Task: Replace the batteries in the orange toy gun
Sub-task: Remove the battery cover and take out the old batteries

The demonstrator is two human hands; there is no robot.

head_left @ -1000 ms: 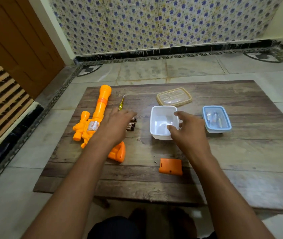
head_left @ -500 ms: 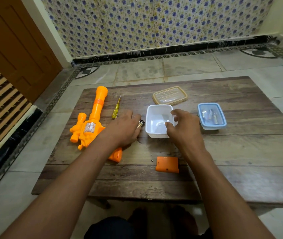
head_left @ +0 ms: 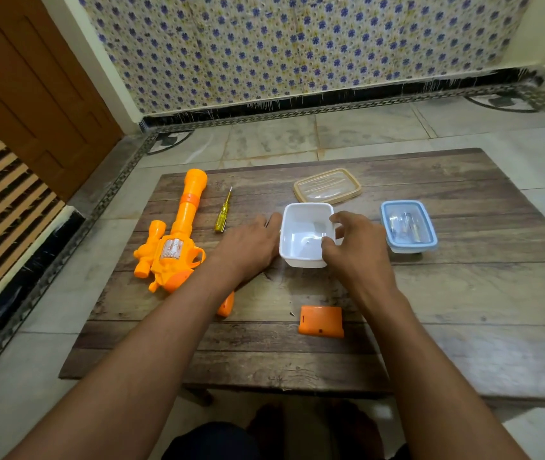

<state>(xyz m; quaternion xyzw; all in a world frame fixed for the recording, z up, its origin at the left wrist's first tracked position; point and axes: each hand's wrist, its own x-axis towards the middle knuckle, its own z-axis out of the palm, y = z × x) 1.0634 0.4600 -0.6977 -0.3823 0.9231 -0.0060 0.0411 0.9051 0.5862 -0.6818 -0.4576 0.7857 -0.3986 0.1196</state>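
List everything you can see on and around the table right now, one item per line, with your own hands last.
toy gun: 1, orange, left part of table, barrel pointing away
screwdriver: 1, yellow handle, just right of the gun's barrel
open container: 1, white, table centre, looks empty
loose lid: 1, clear with tan rim, behind the white container
closed container: 1, clear with blue lid, right of centre, small items inside
battery cover: 1, orange, near edge of table
table: 1, brown wood, on a tiled floor
left hand: palm down against the white container's left side
right hand: thumb and fingers on the white container's right rim
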